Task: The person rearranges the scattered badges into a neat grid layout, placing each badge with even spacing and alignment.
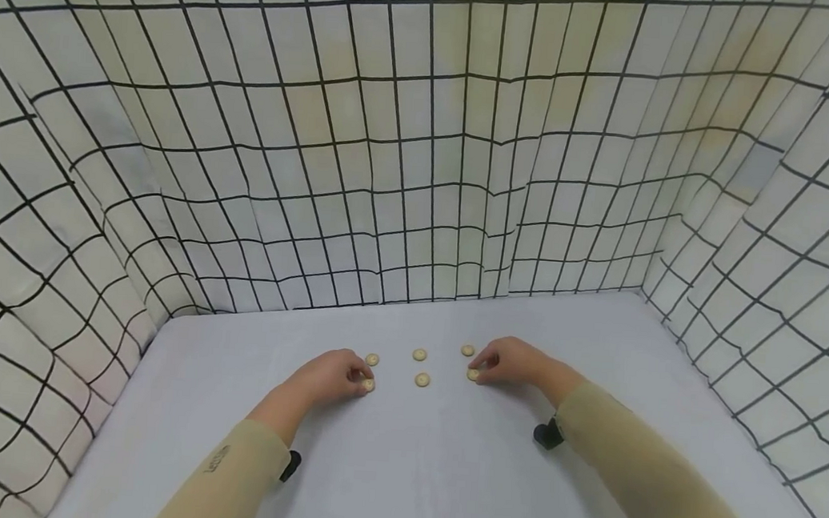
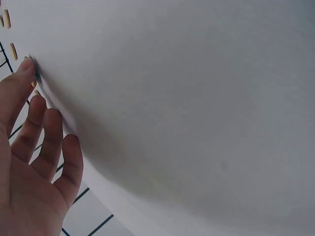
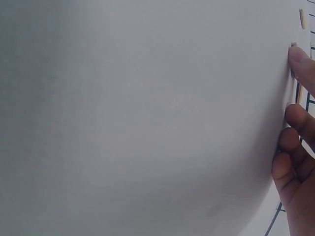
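Observation:
Several small round tan discs, button-like with a mark at the centre, lie in two rows on the white table (image 1: 400, 467). My left hand (image 1: 330, 377) pinches the front-left disc (image 1: 369, 385) between thumb and fingers, low at the tabletop. At the right end of the front row, my right hand (image 1: 519, 361) has thumb and fingertips around another disc (image 1: 474, 375). Between the hands lies the front middle disc (image 1: 422, 380). In the left wrist view the thumb (image 2: 24, 69) is at the disc's edge; the right wrist view shows the other thumb (image 3: 300, 56) likewise.
The back row holds a left disc (image 1: 372, 359), a middle disc (image 1: 419, 355) and a right disc (image 1: 467, 350). White cloth with a black grid (image 1: 392, 169) walls the table at the back and both sides. Dark wrist cameras hang under both sleeves.

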Motion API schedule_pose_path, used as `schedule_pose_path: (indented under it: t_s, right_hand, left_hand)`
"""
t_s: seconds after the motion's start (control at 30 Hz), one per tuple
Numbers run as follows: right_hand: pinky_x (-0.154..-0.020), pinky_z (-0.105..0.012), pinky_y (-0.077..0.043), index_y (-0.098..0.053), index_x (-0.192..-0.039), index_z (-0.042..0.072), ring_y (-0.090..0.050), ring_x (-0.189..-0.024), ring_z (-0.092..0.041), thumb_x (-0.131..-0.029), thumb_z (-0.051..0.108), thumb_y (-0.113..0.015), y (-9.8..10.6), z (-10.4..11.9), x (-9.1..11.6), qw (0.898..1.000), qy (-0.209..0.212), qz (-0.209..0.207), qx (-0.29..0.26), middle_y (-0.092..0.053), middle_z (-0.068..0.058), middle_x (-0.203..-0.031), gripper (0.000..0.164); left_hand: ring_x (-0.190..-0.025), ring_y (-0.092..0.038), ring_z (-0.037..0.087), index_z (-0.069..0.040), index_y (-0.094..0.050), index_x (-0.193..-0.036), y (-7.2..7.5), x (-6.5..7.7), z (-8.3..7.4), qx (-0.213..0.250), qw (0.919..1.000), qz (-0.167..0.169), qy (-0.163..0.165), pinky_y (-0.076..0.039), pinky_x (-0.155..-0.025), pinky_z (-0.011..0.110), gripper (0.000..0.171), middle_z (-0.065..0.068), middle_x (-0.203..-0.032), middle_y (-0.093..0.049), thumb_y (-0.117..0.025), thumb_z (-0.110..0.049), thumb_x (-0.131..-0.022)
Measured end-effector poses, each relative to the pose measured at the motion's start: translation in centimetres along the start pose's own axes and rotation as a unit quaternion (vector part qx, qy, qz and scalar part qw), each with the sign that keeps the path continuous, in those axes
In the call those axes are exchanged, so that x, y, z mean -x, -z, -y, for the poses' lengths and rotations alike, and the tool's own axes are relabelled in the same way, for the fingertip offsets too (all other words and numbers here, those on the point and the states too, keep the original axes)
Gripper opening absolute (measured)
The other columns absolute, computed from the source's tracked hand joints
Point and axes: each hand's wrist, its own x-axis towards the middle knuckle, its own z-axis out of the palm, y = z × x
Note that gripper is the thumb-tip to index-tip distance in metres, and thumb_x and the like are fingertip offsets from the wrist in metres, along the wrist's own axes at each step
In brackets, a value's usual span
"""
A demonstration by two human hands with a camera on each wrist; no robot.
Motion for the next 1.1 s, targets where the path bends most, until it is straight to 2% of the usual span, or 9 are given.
schedule_pose_path:
  t_s: [0.17, 0.33, 0.7, 0.87, 1.1]
  right_hand:
    - [-0.073, -0.032, -0.045, -0.078, -0.105, 0.027, -0.053, -0.081, -0.014, -0.084, 0.024, -0.08, -0.1, 0.1, -0.1, 1.0, 0.007, -0.005, -0.004, -0.061, 0.007, -0.084, 0.022]
    - [-0.072, -0.031, -0.045, -0.078, -0.106, 0.027, -0.053, -0.081, -0.014, -0.084, 0.024, -0.08, -0.2, 0.4, -0.2, 1.0, 0.01, -0.003, -0.008, -0.061, 0.006, -0.084, 0.022]
    - [-0.072, -0.031, -0.044, -0.077, -0.108, 0.028, -0.052, -0.082, -0.014, -0.084, 0.024, -0.08, 0.0, 0.8, 0.0, 1.0, -0.002, -0.002, -0.014, -0.06, 0.006, -0.085, 0.024]
    - [-0.074, -0.032, -0.045, -0.077, -0.11, 0.028, -0.052, -0.084, -0.015, -0.084, 0.026, -0.081, 0.0, 0.4, 0.0, 1.0, -0.009, -0.002, -0.009, -0.06, 0.006, -0.087, 0.027]
    - [-0.076, -0.032, -0.046, -0.076, -0.113, 0.03, -0.053, -0.085, -0.014, -0.084, 0.031, -0.081, -0.4, -0.4, 0.4, 1.0, -0.009, -0.017, -0.021, -0.061, 0.008, -0.089, 0.029]
  left_hand:
    - [-0.085, -0.054, 0.012, -0.022, -0.077, -0.102, 0.0, -0.3, -0.1, -0.003, 1.0, 0.004, -0.001, -0.047, -0.087, 0.039, 0.016, -0.006, -0.09, -0.062, -0.079, -0.019, -0.086]
    - [-0.087, -0.056, 0.012, -0.022, -0.078, -0.106, 0.3, 0.0, 0.1, -0.002, 0.9999, 0.01, 0.004, -0.047, -0.089, 0.04, 0.02, -0.006, -0.093, -0.066, -0.078, -0.017, -0.086]
    - [-0.084, -0.053, 0.012, -0.024, -0.077, -0.11, 0.1, 0.1, 0.7, 0.012, 0.9997, 0.012, 0.015, -0.047, -0.084, 0.039, 0.025, -0.007, -0.09, -0.064, -0.077, -0.016, -0.087]
    - [-0.084, -0.052, 0.014, -0.025, -0.076, -0.111, 0.3, 0.2, 0.5, 0.009, 0.9998, 0.011, 0.013, -0.046, -0.079, 0.037, 0.025, -0.005, -0.091, -0.06, -0.077, -0.019, -0.087]
    - [-0.088, -0.054, 0.014, -0.024, -0.075, -0.115, 0.4, 0.7, 0.4, 0.011, 0.9998, 0.001, 0.018, -0.047, -0.082, 0.039, 0.027, -0.004, -0.097, -0.062, -0.077, -0.024, -0.087]
